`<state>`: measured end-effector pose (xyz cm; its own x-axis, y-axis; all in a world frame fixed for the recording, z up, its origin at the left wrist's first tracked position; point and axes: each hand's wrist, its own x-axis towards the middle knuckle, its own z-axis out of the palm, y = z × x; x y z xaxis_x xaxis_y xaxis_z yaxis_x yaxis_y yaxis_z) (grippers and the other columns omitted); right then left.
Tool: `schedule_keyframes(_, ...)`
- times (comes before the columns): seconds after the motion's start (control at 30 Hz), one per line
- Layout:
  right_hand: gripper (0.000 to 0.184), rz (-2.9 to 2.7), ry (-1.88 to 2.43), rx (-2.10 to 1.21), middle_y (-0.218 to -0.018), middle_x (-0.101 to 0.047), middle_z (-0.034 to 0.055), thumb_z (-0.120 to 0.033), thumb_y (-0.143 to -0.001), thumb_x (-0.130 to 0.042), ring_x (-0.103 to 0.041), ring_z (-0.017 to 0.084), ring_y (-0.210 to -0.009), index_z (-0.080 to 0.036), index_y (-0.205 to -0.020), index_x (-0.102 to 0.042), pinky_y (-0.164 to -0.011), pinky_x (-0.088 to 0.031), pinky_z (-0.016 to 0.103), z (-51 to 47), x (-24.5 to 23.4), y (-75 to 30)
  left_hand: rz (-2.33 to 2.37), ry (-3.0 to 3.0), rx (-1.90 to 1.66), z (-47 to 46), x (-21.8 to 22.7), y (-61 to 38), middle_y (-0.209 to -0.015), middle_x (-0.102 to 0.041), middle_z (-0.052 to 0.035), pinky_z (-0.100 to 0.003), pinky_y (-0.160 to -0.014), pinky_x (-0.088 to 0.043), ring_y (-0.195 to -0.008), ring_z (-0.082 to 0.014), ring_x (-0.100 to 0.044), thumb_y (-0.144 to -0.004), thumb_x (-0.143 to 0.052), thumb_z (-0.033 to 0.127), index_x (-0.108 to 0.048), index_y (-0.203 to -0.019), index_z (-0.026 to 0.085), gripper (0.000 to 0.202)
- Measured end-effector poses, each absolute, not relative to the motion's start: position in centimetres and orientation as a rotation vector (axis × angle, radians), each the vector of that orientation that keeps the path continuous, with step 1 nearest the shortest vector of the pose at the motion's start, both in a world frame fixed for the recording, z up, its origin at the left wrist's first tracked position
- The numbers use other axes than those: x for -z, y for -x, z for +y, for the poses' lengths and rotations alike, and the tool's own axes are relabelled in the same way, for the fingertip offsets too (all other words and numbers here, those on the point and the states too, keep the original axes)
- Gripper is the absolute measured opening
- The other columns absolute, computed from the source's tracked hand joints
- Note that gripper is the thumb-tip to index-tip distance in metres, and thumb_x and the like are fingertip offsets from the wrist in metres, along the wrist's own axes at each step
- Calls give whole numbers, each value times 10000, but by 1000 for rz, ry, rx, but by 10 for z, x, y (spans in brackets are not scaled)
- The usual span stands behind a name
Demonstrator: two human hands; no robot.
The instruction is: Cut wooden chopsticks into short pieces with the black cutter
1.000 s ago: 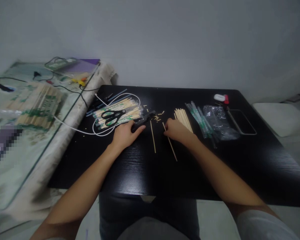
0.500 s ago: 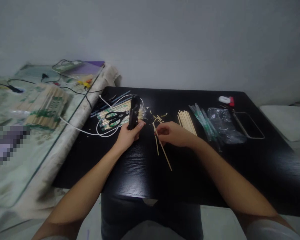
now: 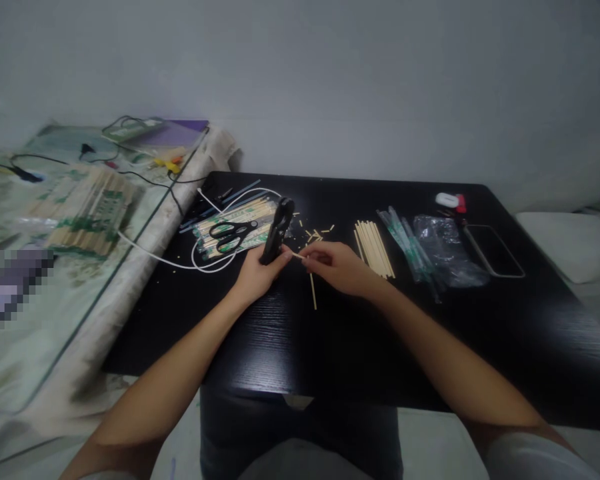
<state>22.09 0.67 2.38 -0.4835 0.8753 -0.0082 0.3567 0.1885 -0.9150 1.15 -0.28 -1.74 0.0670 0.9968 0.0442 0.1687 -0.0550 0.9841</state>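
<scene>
My left hand (image 3: pixel 261 272) is closed around a black hand tool (image 3: pixel 279 228) that stands up out of the fist; its exact kind is unclear. Close beside it, my right hand (image 3: pixel 334 265) pinches a thin wooden stick (image 3: pixel 299 255). One end of this stick reaches toward my left fingertips, and the rest is hidden by my hand. Another thin wooden stick (image 3: pixel 313 293) lies on the black table just below my right hand. Short cut stick pieces (image 3: pixel 315 235) are scattered beyond both hands.
Black scissors (image 3: pixel 233 235) lie on packed sticks (image 3: pixel 260 215) at left, near a white cable (image 3: pixel 195 257). Rightward are loose sticks (image 3: pixel 373 247), clear wrappers (image 3: pixel 407 243), a plastic bag (image 3: pixel 447 250) and a phone (image 3: pixel 495 250). A glass-topped surface (image 3: pixel 45 347) adjoins the left.
My right hand has brought its stick up to my left hand, turning it from slanting toward me to pointing left. The black tool has tilted to the right.
</scene>
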Motion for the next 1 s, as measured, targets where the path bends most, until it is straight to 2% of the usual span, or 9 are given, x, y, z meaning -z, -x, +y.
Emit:
schedule_keyframes(0.13, 219, -1836, 1158, -1123, -692, -681, -11, -329, -949, -639, -618, 131, -629, -175, -1060, -749, -626, -460, 258, 8, -25, -220, 1394, -1787, -1109, -4, 16, -7, -821, -683, -9, -300, -744, -502, -762, -165, -608, -934, -614, 441, -667, -937, 196, 250)
schedule_keyframes(0.27, 237, -1707, 1080, -1058, -699, -683, -4, -354, -941, -649, -613, 130, -632, -173, -1048, -759, -601, -462, 246, 9, -30, -221, 1459, -2022, -1049, -5, 12, -4, -965, -720, -31, -311, -839, -503, -858, -183, -644, -964, -573, 367, -637, -1050, 205, 195)
schedule_keyframes(0.4, 200, -1668, 1049, -1051, -774, -723, 17, -336, -947, -642, -609, 120, -639, -174, -1001, -744, -596, -464, 242, 8, -31, -221, 1427, -2102, -1037, -5, 12, -5, -1106, -722, -67, -341, -928, -500, -993, -215, -665, -970, -559, 335, -615, -1150, 203, 231)
schedule_keyframes(0.63, 171, -1734, 1079, -1050, -781, -720, 17, -321, -949, -630, -584, 115, -631, -185, -878, -704, -587, -446, 243, 8, -31, -221, 1415, -2148, -1018, -5, 17, -6, -1108, -728, -81, -354, -924, -507, -998, -220, -669, -967, -572, 318, -611, -1147, 200, 218)
schedule_keyframes(1.0, 166, -1747, 1094, -1031, -768, -709, 13, -301, -939, -621, -589, 127, -649, -193, -838, -696, -609, -444, 257, 8, -33, -221, 1443, -2135, -962, -5, 17, -6, -1038, -725, -65, -335, -870, -502, -925, -210, -664, -974, -567, 341, -614, -1099, 207, 189)
